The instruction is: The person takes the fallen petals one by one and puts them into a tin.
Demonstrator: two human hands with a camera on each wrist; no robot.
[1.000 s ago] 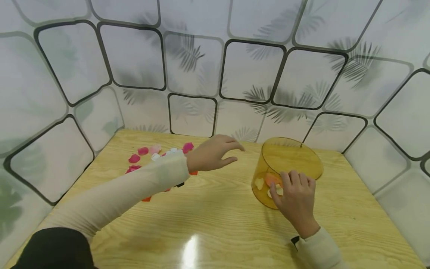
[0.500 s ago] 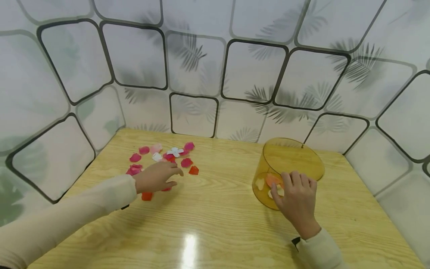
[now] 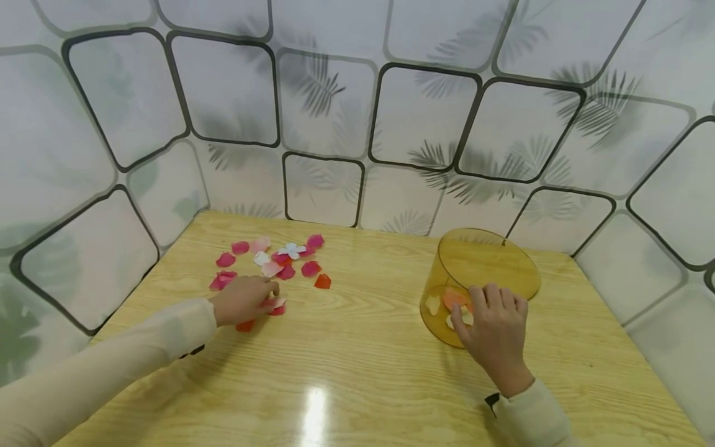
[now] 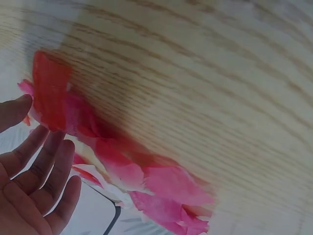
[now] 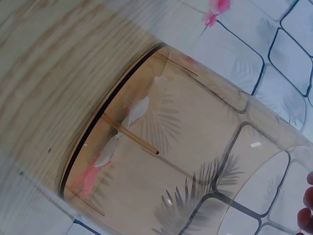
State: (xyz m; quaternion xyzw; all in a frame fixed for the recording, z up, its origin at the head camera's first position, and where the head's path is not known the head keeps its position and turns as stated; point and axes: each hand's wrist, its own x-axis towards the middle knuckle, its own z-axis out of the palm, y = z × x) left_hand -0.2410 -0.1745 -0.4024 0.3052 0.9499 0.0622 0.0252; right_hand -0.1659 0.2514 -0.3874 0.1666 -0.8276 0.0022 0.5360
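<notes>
- While the right hand (image 3: 495, 329) curls over the near rim of the amber container (image 3: 475, 267), its grip holds that rim.
- The container stands at the right of the tabletop (image 3: 357, 360), 1 orange petal (image 3: 455, 298) and 2 pale pieces (image 3: 432, 304) showing through its side.
- Low over the left side, the left hand (image 3: 244, 300) has a narrow grip, thumb apart from fingertips, close by a red petal (image 4: 51, 90); contact is unclear.
- Beyond it lie pink petals (image 3: 226, 259) and 1 white flower (image 3: 292, 251).
- Farthest back: a leaf-patterned wall (image 3: 324, 130).
</notes>
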